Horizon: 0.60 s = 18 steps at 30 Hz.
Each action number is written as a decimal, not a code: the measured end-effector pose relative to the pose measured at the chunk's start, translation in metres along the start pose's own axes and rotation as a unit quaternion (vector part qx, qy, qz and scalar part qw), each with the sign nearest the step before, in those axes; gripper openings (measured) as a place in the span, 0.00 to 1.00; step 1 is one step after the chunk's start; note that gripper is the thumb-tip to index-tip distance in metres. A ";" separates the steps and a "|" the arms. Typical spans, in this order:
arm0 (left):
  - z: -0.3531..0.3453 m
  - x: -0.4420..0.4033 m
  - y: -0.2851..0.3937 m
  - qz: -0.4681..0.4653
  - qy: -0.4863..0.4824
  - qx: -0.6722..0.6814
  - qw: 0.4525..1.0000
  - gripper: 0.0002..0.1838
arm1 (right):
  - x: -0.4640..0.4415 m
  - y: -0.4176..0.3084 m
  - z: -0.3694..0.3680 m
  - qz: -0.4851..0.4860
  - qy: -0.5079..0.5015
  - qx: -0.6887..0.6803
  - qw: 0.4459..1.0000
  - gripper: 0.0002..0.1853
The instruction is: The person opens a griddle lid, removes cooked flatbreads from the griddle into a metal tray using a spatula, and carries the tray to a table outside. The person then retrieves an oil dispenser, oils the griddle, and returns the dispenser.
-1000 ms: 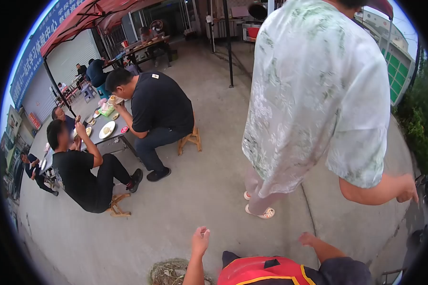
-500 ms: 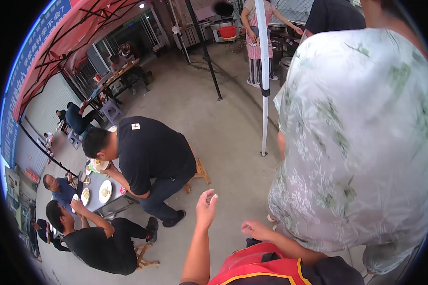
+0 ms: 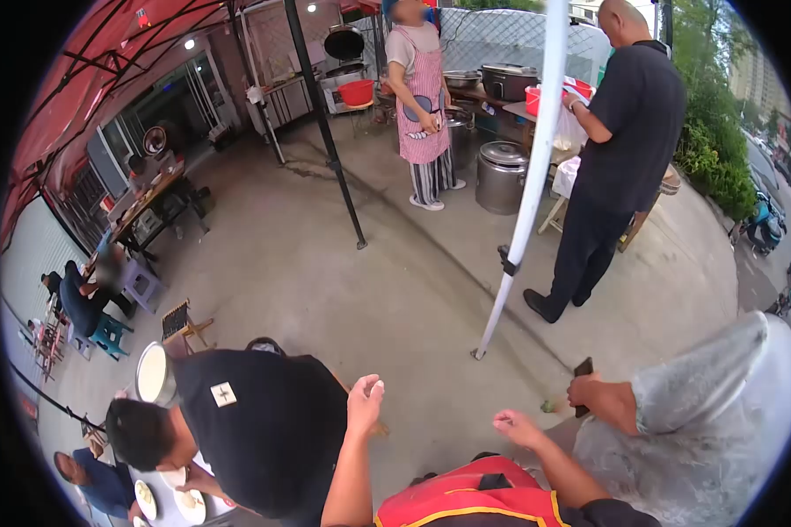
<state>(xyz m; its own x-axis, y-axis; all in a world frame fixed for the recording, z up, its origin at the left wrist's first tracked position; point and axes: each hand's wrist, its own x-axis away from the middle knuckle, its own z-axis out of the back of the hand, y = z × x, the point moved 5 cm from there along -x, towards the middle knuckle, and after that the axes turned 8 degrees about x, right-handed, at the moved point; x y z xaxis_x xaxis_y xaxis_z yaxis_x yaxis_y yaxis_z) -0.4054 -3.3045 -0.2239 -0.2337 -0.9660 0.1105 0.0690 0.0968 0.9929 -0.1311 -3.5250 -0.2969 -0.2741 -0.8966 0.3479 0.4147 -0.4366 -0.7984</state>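
Note:
My left hand (image 3: 365, 406) is raised in front of me, its fingers curled in toward the thumb, with nothing seen in it. Pale marks show on its fingertips. Lower and to the right, my right hand (image 3: 518, 428) hangs in the air with fingers loosely bent and a little apart, holding nothing I can see. A red apron with yellow trim (image 3: 466, 494) covers my front below both hands. Nearest to my left hand is a person in a black shirt (image 3: 264, 430), bent over a table with white plates (image 3: 189, 502). Neither hand touches anything.
A white canopy pole (image 3: 536, 176) and a black pole (image 3: 316, 114) stand ahead. On the right, a person in a pale floral garment (image 3: 721, 413) holds a dark flat object (image 3: 583, 386). Beyond stand a person in a pink apron (image 3: 422, 88), a person in black (image 3: 620, 132) and a steel pot (image 3: 501, 180).
My view has swung up and to the right. The person in the floral garment now sits lower in view, uncovering the person in black and the pots. My hands stay raised.

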 end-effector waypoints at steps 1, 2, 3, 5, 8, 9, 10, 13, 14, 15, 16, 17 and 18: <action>0.002 -0.039 0.006 0.005 -0.008 0.009 1.000 0.16 | -0.026 -0.014 0.011 0.008 0.024 -0.008 1.000 0.13; 0.000 -0.065 0.013 0.022 -0.014 0.044 0.999 0.17 | -0.048 -0.022 0.019 -0.006 0.035 0.006 0.999 0.13; -0.001 -0.093 0.012 0.018 -0.017 0.037 0.999 0.17 | -0.067 -0.027 0.028 -0.021 0.047 0.020 0.998 0.13; -0.006 -0.152 0.000 0.011 -0.023 0.025 0.999 0.17 | -0.118 -0.029 0.041 -0.034 0.073 0.028 0.996 0.13; -0.008 -0.237 -0.043 0.082 -0.024 0.056 0.995 0.17 | -0.208 -0.037 0.057 -0.039 0.099 0.048 0.993 0.14; -0.006 -0.255 -0.055 0.113 -0.022 0.071 0.991 0.17 | -0.237 -0.049 0.062 -0.045 0.096 0.079 0.991 0.14; -0.002 -0.275 -0.062 0.135 -0.015 0.064 0.989 0.17 | -0.278 -0.070 0.072 -0.041 0.097 0.112 0.988 0.14; 0.022 -0.312 -0.056 0.197 0.015 0.064 0.978 0.17 | -0.380 -0.154 0.086 0.038 0.069 0.135 0.988 0.15; 0.029 -0.326 -0.044 0.198 0.027 0.087 0.976 0.17 | -0.412 -0.184 0.089 0.055 0.047 0.140 0.987 0.14; 0.039 -0.342 -0.034 0.198 0.040 0.109 0.973 0.16 | -0.443 -0.215 0.087 0.071 0.025 0.145 0.987 0.14; 0.057 -0.360 -0.025 0.187 0.068 0.107 0.974 0.16 | -0.475 -0.243 0.081 0.088 0.003 0.150 0.985 0.14; 0.076 -0.380 -0.019 0.176 0.092 0.105 0.975 0.16 | -0.507 -0.266 0.074 0.105 -0.019 0.160 0.981 0.14; 0.096 -0.398 -0.015 0.165 0.116 0.102 0.974 0.16 | -0.541 -0.286 0.064 0.122 -0.041 0.169 0.977 0.14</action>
<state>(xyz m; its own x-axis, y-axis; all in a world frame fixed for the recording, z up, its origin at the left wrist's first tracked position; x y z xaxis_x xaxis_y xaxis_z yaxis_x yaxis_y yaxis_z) -0.4064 -2.8980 -0.2782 -0.0043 -0.9002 0.4354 -0.0974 0.4337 0.8958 -0.0462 -2.9201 -0.2256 -0.0667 -0.9737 0.2179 0.7258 -0.1971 -0.6591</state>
